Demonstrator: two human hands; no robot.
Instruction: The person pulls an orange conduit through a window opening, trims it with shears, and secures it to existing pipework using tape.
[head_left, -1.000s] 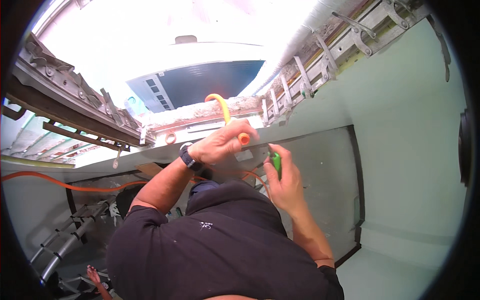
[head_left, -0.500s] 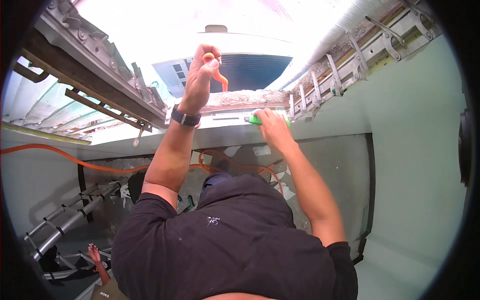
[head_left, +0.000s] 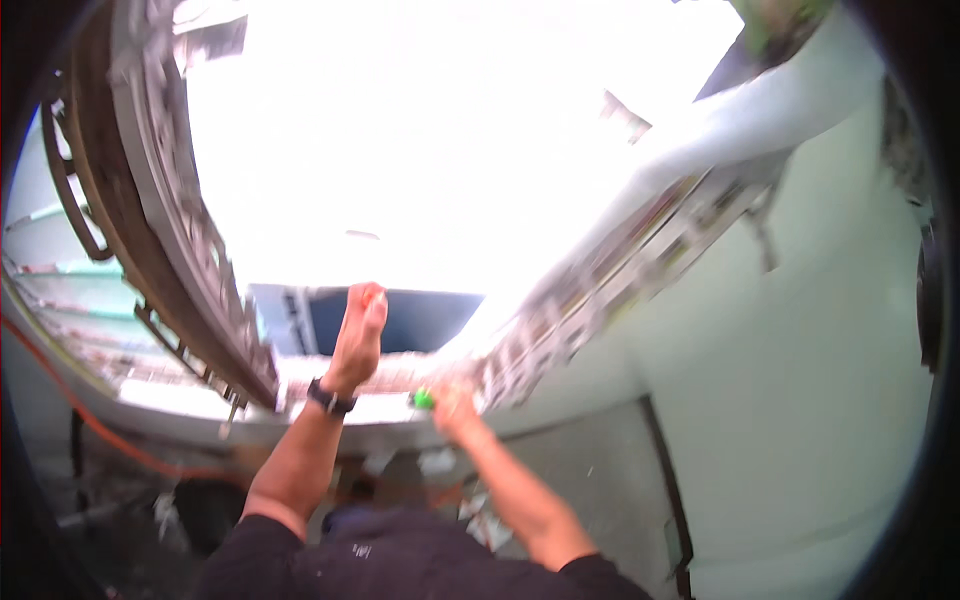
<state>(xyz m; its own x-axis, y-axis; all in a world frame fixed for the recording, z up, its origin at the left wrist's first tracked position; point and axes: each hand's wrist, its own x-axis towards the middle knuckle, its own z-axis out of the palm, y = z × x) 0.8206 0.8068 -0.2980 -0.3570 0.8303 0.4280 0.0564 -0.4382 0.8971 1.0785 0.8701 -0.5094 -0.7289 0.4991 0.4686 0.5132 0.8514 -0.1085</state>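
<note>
My left hand [head_left: 361, 315] is raised in the bright window opening, its fingers closed. The orange cord it gripped a moment ago is barely visible now, lost in glare and blur. A dark watch [head_left: 330, 397] is on that wrist. Lower and to the right, my right hand [head_left: 455, 408] is closed round a small green tool [head_left: 423, 399] with a dark end, held over the sill [head_left: 385, 408]. What kind of tool it is cannot be made out. Behind my left hand is a boxy unit with a dark grille [head_left: 425, 322].
Open louvre window frames with metal brackets flank the opening, left [head_left: 165, 180] and right [head_left: 600, 315]. A pale wrapped pipe [head_left: 690, 155] runs along the right frame. An orange hose [head_left: 110, 435] trails at the lower left. Scraps lie on the floor [head_left: 570, 460] below.
The view has tilted up and swung, so the opening fills more of it and both hands appear lower and further left. The orange cord no longer shows clearly in my left hand.
</note>
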